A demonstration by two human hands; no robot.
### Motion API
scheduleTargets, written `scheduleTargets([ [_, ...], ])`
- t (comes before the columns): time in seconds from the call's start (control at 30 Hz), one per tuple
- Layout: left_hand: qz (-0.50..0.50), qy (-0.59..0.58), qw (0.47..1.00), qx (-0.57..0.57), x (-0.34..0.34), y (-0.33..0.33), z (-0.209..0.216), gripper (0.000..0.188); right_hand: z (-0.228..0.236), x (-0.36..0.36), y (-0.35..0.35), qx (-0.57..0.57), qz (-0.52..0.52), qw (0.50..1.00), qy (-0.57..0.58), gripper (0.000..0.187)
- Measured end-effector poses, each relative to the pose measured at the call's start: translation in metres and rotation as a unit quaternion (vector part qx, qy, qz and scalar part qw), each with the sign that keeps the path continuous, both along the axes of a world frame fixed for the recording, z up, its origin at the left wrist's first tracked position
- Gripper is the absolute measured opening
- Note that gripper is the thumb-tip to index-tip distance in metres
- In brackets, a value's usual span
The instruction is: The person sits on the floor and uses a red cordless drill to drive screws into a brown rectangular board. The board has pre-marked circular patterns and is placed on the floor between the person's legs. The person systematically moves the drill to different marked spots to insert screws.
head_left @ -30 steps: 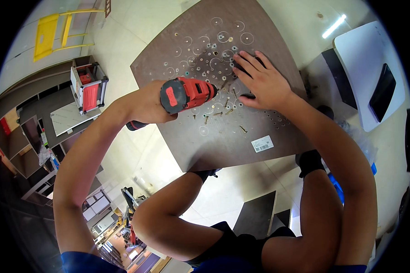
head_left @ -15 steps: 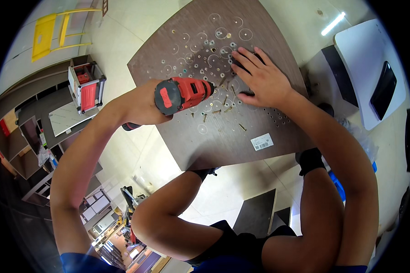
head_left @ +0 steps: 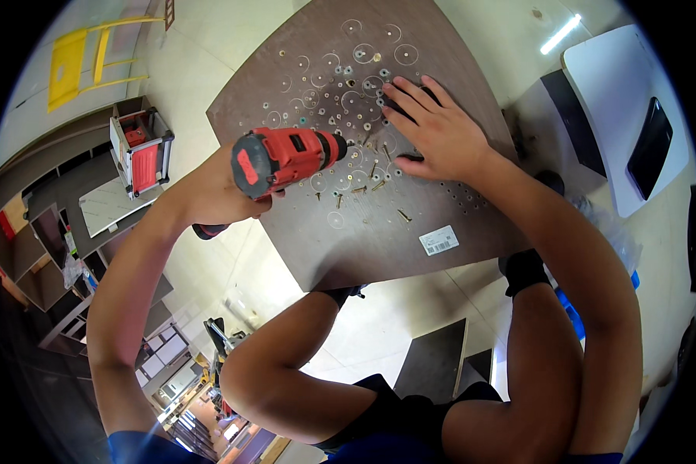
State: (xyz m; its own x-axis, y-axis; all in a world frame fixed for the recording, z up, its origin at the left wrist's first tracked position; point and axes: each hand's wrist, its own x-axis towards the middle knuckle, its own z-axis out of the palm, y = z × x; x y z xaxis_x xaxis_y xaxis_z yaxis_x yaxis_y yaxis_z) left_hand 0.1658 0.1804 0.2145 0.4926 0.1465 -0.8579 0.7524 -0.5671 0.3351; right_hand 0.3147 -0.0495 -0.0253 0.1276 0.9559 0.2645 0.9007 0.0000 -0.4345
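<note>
My left hand [head_left: 218,192] grips a red and black cordless drill [head_left: 290,157] by its handle. The chuck points right, over the middle of a brown wooden board [head_left: 286,247]. Small holes, drawn circles and wood dust mark the board's top. Several loose brass-coloured screws lie on it between the drill and my right hand, one screw [head_left: 404,216] nearer to me. My right hand [head_left: 445,139] lies open with fingers spread on the right part of the board, over a dark spot partly hidden under the fingers. Whether a bit in the chuck touches the board, I cannot tell.
A white label [head_left: 439,240] sticks to the board's near edge. To the right, a black phone [head_left: 649,147] rests on a white stool top [head_left: 595,69]. At left stand a red and grey toolbox [head_left: 143,155] and dark shelving. A yellow frame [head_left: 69,69] is at far left.
The drill in my left hand has drawn back a little to the left. My right hand stays spread on the board. The whole view has shifted slightly.
</note>
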Motion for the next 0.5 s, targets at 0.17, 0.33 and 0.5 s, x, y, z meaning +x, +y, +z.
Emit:
scheduleTargets([
  [0.17,0.009,-0.005,1.000,0.006,-0.009,0.007,-0.014,0.060,0.000,0.000,0.001,0.004,0.002,1.000,0.008,0.075],
  [0.33,0.029,-0.028,0.999,-0.020,-0.013,0.005,-0.029,0.060,0.000,0.000,0.001,0.000,-0.002,1.000,-0.016,0.072],
  [0.5,-0.001,-0.021,1.000,-0.009,-0.014,0.006,-0.037,0.062,0.000,0.000,0.000,-0.002,-0.001,1.000,-0.007,0.073],
])
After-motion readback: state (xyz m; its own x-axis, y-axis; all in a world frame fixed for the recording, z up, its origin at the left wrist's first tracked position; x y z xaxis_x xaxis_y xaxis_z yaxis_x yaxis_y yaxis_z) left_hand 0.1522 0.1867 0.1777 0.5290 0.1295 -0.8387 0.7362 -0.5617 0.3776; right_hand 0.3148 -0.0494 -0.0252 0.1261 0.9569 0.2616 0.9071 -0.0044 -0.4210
